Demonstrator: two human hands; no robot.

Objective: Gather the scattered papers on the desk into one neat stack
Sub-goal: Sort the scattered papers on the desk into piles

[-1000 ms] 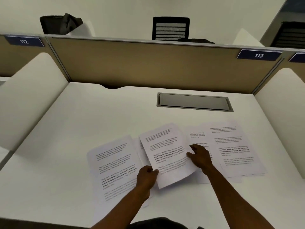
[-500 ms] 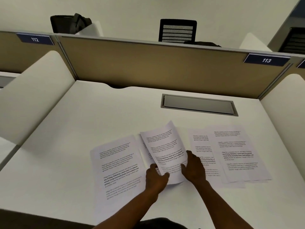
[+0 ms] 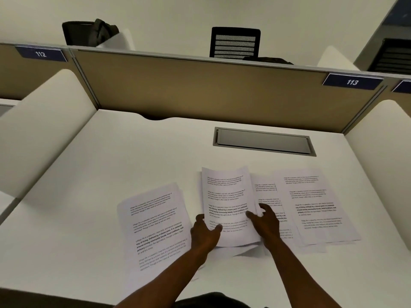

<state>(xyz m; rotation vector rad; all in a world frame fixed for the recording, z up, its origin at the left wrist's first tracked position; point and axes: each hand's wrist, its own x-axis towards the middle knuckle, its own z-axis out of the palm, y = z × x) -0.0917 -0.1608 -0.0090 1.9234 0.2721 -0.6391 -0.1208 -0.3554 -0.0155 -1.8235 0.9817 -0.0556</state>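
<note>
Printed white sheets lie spread over the near half of the white desk (image 3: pixel 133 156). A middle sheet (image 3: pixel 226 196) stands nearly square to me, its top edge curled up a little. My left hand (image 3: pixel 205 234) grips its lower left edge, thumb on top. My right hand (image 3: pixel 265 223) rests on its right edge with fingers spread, partly over the sheet beneath. A tilted left sheet (image 3: pixel 155 221) lies flat beside my left hand. A right pile (image 3: pixel 315 205) of several overlapped sheets lies flat, with one more sheet (image 3: pixel 266 187) poking out between it and the middle sheet.
A grey cable hatch (image 3: pixel 262 142) is set into the desk behind the papers. A tan partition (image 3: pixel 200 85) closes the back, with rounded white side dividers (image 3: pixel 44 121) left and right. A black chair back (image 3: pixel 234 42) shows beyond it.
The middle sheet has turned from tilted to nearly upright and shifted right toward the right pile. Both hands closed in on its lower edges; the camera view shifted too.
</note>
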